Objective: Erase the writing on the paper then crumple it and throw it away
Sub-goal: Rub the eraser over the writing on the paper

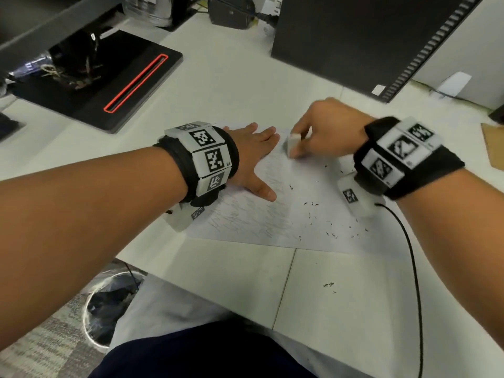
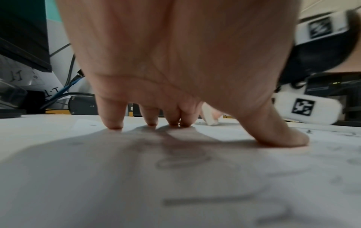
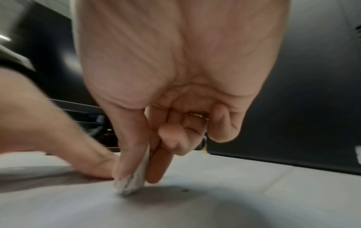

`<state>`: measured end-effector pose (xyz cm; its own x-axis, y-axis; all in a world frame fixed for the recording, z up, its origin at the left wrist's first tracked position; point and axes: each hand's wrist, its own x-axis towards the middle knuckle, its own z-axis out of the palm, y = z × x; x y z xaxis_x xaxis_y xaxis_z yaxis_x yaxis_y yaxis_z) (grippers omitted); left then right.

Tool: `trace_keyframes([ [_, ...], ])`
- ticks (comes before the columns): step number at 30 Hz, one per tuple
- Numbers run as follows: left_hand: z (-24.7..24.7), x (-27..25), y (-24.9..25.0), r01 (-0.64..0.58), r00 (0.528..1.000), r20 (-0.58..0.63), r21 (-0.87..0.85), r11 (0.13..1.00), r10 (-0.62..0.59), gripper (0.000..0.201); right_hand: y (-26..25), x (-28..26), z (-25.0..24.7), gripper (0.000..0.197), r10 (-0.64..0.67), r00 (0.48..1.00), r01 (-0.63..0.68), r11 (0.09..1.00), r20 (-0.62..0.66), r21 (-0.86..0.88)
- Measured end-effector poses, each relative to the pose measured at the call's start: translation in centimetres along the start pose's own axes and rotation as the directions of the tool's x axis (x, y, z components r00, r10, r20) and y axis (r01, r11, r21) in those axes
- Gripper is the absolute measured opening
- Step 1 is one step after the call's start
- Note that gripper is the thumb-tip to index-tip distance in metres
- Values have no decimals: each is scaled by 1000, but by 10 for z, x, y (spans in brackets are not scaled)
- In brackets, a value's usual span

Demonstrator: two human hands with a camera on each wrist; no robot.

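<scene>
A white sheet of paper [image 1: 275,214] with pencil writing lies on the white desk [image 1: 218,85], dotted with dark eraser crumbs on its right half. My left hand [image 1: 252,156] presses flat on the paper's left part, fingers straight and spread [image 2: 112,117]. My right hand [image 1: 321,129] pinches a white eraser [image 1: 291,145] between thumb and fingers, its lower end touching the paper near the far edge. In the right wrist view the eraser [image 3: 134,180] sits on the sheet beside the left hand. The eraser [image 2: 210,117] also shows beyond the left fingers.
A black monitor base with a red-edged slot [image 1: 109,77] stands at the far left, a black computer case [image 1: 368,36] at the far right. A black cable [image 1: 411,255] runs along the desk on the right. A waste bin [image 1: 109,304] sits on the floor below the desk's front edge.
</scene>
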<state>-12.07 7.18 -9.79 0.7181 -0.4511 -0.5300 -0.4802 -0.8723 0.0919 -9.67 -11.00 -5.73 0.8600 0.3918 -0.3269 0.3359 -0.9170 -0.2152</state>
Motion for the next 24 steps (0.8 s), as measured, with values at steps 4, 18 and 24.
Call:
trace_keyframes([
  [4, 0, 1, 0, 0, 1000, 1, 11, 1000, 0, 125, 2, 1, 5, 19, -8, 1000, 8, 1000, -25, -22],
  [18, 0, 0, 2, -12, 1000, 2, 8, 1000, 12, 125, -1, 22, -5, 10, -4, 1000, 5, 1000, -28, 26],
  [24, 0, 0, 1, -12, 1000, -9, 3, 1000, 12, 124, -4, 25, -1, 15, 1, 998, -2, 1000, -56, -9],
])
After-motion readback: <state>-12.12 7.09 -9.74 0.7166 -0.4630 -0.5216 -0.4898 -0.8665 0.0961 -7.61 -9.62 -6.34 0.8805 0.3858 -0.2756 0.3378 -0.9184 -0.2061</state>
